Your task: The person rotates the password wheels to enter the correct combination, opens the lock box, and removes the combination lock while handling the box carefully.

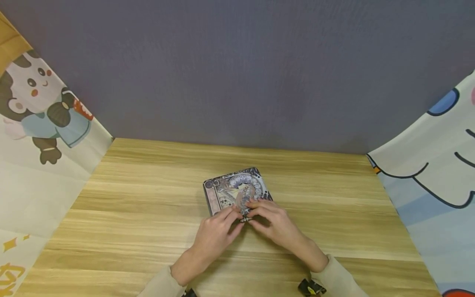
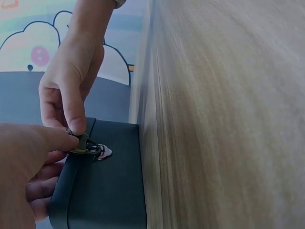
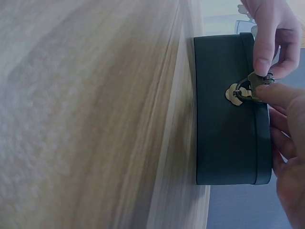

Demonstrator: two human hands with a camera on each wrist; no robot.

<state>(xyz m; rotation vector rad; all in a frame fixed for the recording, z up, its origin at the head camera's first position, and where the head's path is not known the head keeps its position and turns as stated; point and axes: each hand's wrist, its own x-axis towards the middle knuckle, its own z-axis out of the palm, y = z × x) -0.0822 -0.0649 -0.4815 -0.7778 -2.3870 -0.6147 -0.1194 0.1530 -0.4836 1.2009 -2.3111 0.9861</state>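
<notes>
A dark box with a patterned, illustrated lid (image 1: 222, 194) sits on the table, slightly turned. On its plain dark green front (image 3: 221, 143) is a small metal clasp plate (image 3: 232, 94) with a bronze-coloured padlock (image 3: 257, 82) hooked through it. The padlock is held up against the lid's edge. My left hand (image 1: 215, 231) pinches one side of the padlock between thumb and fingers. From the other side, my right hand (image 1: 276, 220) pinches it too, thumb on its face. In the right wrist view, ridged dials show at the padlock's end. Fingertips partly cover its body.
The wood-grain table (image 1: 148, 185) spreads around the box. A grey panel (image 1: 237, 74) rises along its back edge. Cartoon-printed cloths hang on the left (image 1: 44, 173) and right (image 1: 438, 173).
</notes>
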